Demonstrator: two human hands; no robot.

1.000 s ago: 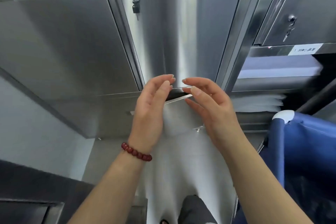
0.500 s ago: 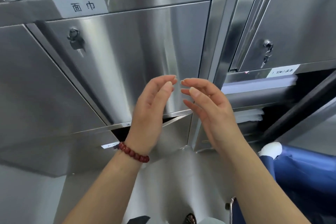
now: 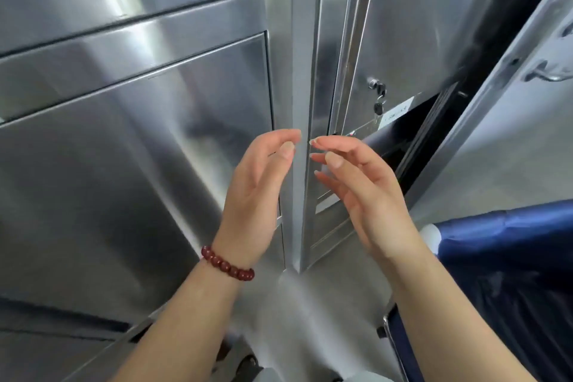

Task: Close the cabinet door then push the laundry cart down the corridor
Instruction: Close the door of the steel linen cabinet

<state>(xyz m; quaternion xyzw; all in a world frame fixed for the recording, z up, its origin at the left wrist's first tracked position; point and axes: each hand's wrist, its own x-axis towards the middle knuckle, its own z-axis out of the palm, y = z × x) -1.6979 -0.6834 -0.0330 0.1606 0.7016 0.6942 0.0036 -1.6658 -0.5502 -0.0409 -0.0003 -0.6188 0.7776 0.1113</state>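
A stainless steel cabinet fills the view. Its open door [image 3: 508, 77] swings out at the right, with a metal handle [image 3: 548, 73] near its edge and a dark opening [image 3: 412, 136] behind it. The blue fabric laundry cart [image 3: 511, 257] stands at the lower right. My left hand [image 3: 257, 195], with a red bead bracelet at the wrist, and my right hand [image 3: 356, 189] are raised in front of the cabinet's centre post [image 3: 297, 40]. Both are empty, fingers apart, palms facing each other, touching nothing.
Shut steel doors [image 3: 139, 149] cover the left half. A shut door with a lock and hanging key [image 3: 379, 96] and a white label [image 3: 398, 113] sits right of the post. Pale floor [image 3: 310, 319] shows below between my arms.
The view has swung right and up; the lower left door, slightly ajar before, is no longer visibly open. My hands stay raised and empty. The open right door now comes into view.
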